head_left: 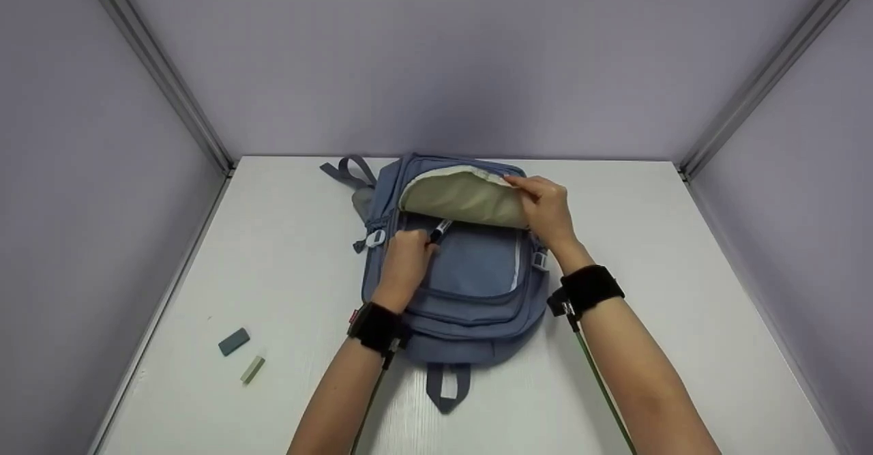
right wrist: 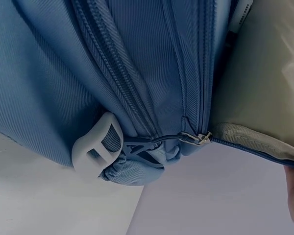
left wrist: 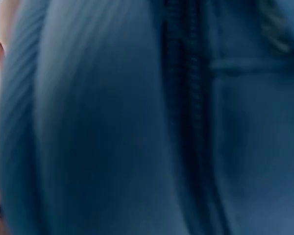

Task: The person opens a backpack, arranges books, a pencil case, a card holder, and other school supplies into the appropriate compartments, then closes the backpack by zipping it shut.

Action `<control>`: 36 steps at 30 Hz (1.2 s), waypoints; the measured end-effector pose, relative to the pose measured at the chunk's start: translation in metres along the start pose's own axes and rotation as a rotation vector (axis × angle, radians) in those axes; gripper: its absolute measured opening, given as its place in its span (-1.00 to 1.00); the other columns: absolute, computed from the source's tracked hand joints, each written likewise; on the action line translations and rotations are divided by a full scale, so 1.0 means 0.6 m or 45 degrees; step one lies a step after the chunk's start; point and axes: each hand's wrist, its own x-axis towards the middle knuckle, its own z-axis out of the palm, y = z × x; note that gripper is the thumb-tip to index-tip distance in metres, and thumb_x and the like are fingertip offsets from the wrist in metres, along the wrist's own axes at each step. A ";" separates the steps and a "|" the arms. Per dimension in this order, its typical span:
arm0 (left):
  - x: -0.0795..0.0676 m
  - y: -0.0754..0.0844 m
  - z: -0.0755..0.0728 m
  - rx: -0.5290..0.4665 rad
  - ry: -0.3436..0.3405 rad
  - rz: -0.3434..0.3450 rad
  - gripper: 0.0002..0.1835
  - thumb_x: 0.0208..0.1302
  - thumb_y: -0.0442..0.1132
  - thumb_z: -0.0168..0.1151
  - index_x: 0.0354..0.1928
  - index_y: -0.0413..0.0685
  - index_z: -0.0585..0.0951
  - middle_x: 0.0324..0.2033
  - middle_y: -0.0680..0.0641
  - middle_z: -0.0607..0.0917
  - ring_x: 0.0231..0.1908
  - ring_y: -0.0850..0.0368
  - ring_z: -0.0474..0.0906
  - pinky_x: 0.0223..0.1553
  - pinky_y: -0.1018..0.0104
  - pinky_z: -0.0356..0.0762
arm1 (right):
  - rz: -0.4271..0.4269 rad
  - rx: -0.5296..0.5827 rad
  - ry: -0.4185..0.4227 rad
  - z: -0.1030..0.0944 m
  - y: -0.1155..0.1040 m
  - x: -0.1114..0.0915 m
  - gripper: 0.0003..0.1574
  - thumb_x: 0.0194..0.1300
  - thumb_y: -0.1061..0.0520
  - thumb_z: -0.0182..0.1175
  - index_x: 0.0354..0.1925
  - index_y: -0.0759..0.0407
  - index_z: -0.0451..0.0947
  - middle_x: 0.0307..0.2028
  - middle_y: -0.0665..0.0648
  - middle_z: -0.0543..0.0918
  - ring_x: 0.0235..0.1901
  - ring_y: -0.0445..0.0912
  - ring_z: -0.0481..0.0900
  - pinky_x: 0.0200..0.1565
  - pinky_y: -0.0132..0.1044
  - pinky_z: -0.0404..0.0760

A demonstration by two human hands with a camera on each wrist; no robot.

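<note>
A blue backpack (head_left: 470, 264) lies on the white table, its front pocket unzipped and the flap (head_left: 464, 196) folded back, showing a pale lining. My left hand (head_left: 407, 257) is at the pocket's left side and grips a black-and-white marker (head_left: 440, 230) that points into the opening. Part of the marker (right wrist: 240, 17) also shows beside the lining in the right wrist view. With thumb and fingers, my right hand (head_left: 548, 209) pinches the flap's upper right edge and holds it up. Blue fabric (left wrist: 108, 122) fills most of the left wrist view.
To the left on the table (head_left: 307, 250) lie a dark rectangular block (head_left: 234, 342) and a smaller pale green stick (head_left: 252, 370). White buckles (right wrist: 97, 144) hang at the bag's sides. Grey walls (head_left: 436, 59) enclose the table at the back and both sides.
</note>
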 end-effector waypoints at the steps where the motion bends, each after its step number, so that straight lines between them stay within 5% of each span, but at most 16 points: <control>1: 0.003 0.001 0.002 -0.006 -0.005 -0.015 -0.81 0.08 -0.34 0.47 -0.56 -0.22 0.64 -0.58 -0.16 0.68 -0.51 -0.09 0.67 -0.51 0.09 0.57 | 0.001 -0.003 0.000 0.000 0.000 0.000 -0.63 0.30 0.45 0.15 -0.07 0.16 0.74 -0.31 0.17 0.74 -0.35 -0.05 0.65 -0.31 -0.32 0.50; 12: 0.015 0.005 0.007 -0.011 -0.053 -0.060 -0.88 0.21 -0.42 0.34 -0.48 -0.22 0.66 -0.48 -0.22 0.70 -0.40 -0.15 0.68 -0.44 0.03 0.58 | -0.001 -0.003 0.024 -0.002 -0.001 0.003 -0.58 0.22 0.53 0.16 -0.11 0.18 0.75 -0.34 0.16 0.74 -0.45 -0.05 0.59 -0.38 -0.44 0.40; 21: -0.006 -0.004 -0.038 0.074 -0.054 -0.002 -0.89 0.12 -0.37 0.43 -0.47 -0.18 0.66 -0.54 -0.13 0.68 -0.49 -0.08 0.65 -0.48 0.04 0.57 | 0.016 -0.022 -0.018 0.003 -0.004 0.002 -0.61 0.30 0.47 0.12 -0.08 0.17 0.74 -0.33 0.17 0.73 -0.49 -0.09 0.52 -0.41 -0.37 0.39; 25: -0.028 -0.034 -0.073 0.044 -0.060 -0.011 -0.89 0.12 -0.39 0.43 -0.29 -0.23 0.73 -0.42 -0.14 0.72 -0.41 -0.04 0.67 -0.39 0.08 0.62 | 0.010 -0.029 -0.014 0.005 -0.004 0.002 -0.61 0.29 0.48 0.13 -0.08 0.17 0.75 -0.32 0.17 0.73 -0.46 -0.08 0.56 -0.40 -0.36 0.42; 30: -0.060 -0.095 -0.118 -0.037 -0.075 -0.153 -0.79 0.14 -0.39 0.41 -0.15 -0.25 0.73 -0.31 -0.16 0.73 -0.36 -0.02 0.69 -0.36 0.09 0.63 | 0.001 -0.014 -0.006 0.007 -0.003 0.002 -0.61 0.27 0.49 0.14 -0.09 0.17 0.75 -0.30 0.16 0.74 -0.39 -0.05 0.63 -0.35 -0.34 0.47; 36: -0.101 -0.175 -0.156 0.110 -0.167 -0.365 -0.62 0.16 -0.32 0.41 0.03 -0.28 0.66 -0.13 -0.29 0.66 -0.18 -0.19 0.65 -0.24 -0.07 0.60 | -0.011 -0.027 0.000 0.006 -0.001 0.001 -0.61 0.27 0.48 0.15 -0.09 0.17 0.75 -0.31 0.17 0.74 -0.38 -0.04 0.64 -0.34 -0.34 0.48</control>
